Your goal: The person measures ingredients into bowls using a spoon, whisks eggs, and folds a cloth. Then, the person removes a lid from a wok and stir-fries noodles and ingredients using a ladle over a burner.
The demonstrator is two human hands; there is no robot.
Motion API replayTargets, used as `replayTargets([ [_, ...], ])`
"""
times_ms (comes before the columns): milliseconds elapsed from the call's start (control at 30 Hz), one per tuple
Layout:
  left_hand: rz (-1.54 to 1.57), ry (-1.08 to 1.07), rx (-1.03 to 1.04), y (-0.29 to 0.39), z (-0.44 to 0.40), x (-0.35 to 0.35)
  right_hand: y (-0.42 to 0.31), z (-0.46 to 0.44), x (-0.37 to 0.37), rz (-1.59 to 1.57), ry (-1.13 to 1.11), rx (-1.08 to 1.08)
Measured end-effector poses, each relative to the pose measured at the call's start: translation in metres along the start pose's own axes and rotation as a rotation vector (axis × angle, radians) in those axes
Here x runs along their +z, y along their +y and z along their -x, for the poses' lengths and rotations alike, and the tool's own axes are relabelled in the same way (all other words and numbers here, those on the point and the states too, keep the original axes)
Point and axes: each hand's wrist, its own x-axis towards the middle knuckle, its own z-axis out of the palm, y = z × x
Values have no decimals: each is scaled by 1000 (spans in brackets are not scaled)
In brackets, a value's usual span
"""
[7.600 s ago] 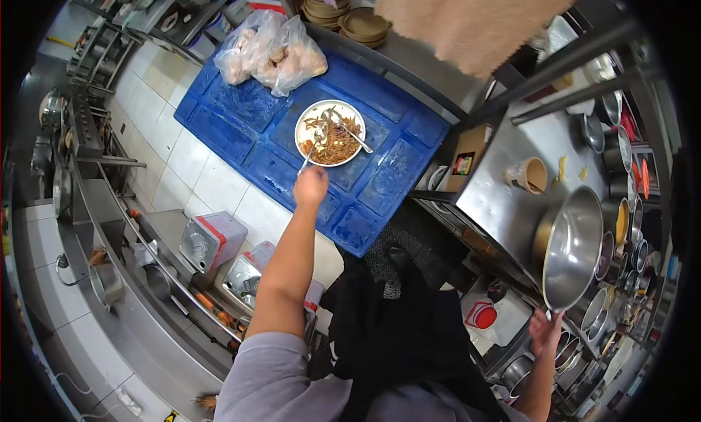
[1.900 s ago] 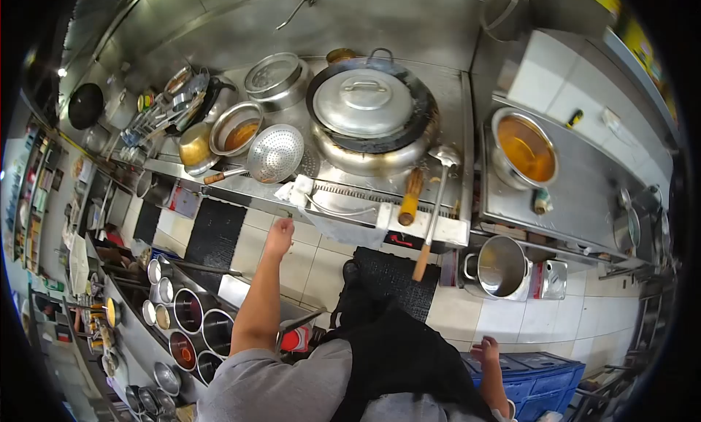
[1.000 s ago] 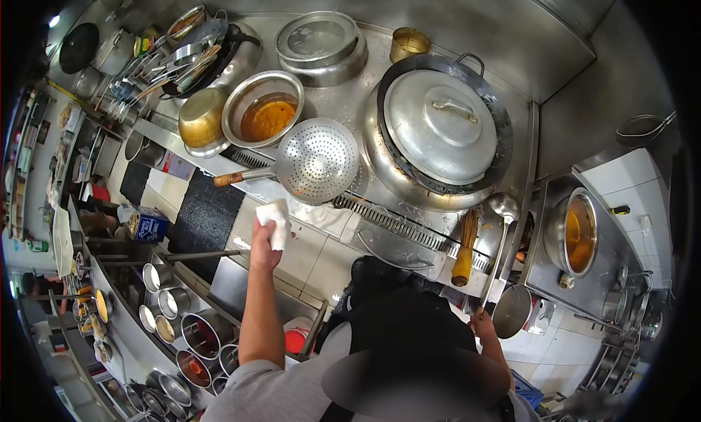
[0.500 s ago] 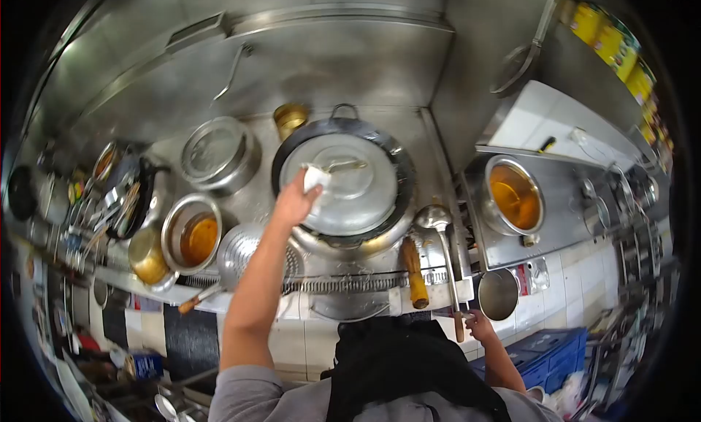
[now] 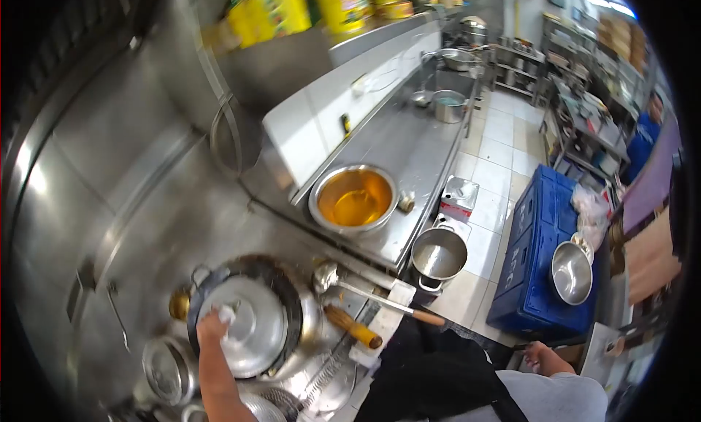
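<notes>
A round metal lid [image 5: 255, 334] covers the wok [image 5: 286, 279] on the stove. My left hand [image 5: 212, 325] is closed at the lid's handle, with a white cloth [image 5: 227, 314] in its grip. Low on the right, my right hand [image 5: 539, 355] has curled fingers; what they hold, if anything, is too small to tell. A ladle [image 5: 326, 277] with a wooden handle lies along the stove's edge, beside a yellow-handled brush [image 5: 353, 327].
A metal bowl of orange liquid [image 5: 354, 200] stands on the steel counter [image 5: 409, 137]. A blue chest [image 5: 537, 254] carries a steel bowl [image 5: 572, 273] and a plastic bag. A pot [image 5: 439, 254] stands nearby. A person in blue [image 5: 641, 144] is at the far right.
The view has swung to the right. My left hand took up the white cloth and moved onto the lid's handle. My right hand has come away from the ladle's handle.
</notes>
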Motion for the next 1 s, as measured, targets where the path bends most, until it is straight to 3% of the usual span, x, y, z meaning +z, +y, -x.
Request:
replayTargets([
  [67,4,72,3,21,21,-42,40,-30,-6,-22,-167,92],
  [100,-22,72,25,32,24,-67,27,-11,-6,14,-217,-31],
  [133,-51,117,7,42,29,-90,2,11,1,-3,-236,-13],
  [200,-57,252,33,63,41,-137,-39,27,-3,-73,-73,-97],
  [267,-54,332,54,104,55,-194,-59,-18,-20,-161,-118,-114],
  [367,64,481,188,196,62,-262,-116,-62,-51,-193,-47,-205],
  [500,138,451,325,364,29,-320,-191,-102,-98,-204,-9,-484],
  [600,97,388,416,491,-33,-322,-231,-97,-125,-184,53,-570],
  [800,10,200,492,710,-142,-289,-226,-96,-142,-109,52,-656],
  [933,-67,62,459,775,-177,-257,-182,-110,-111,21,173,-577],
  [1000,6,68,427,781,-174,-257,-198,-81,-99,81,99,-581],
])
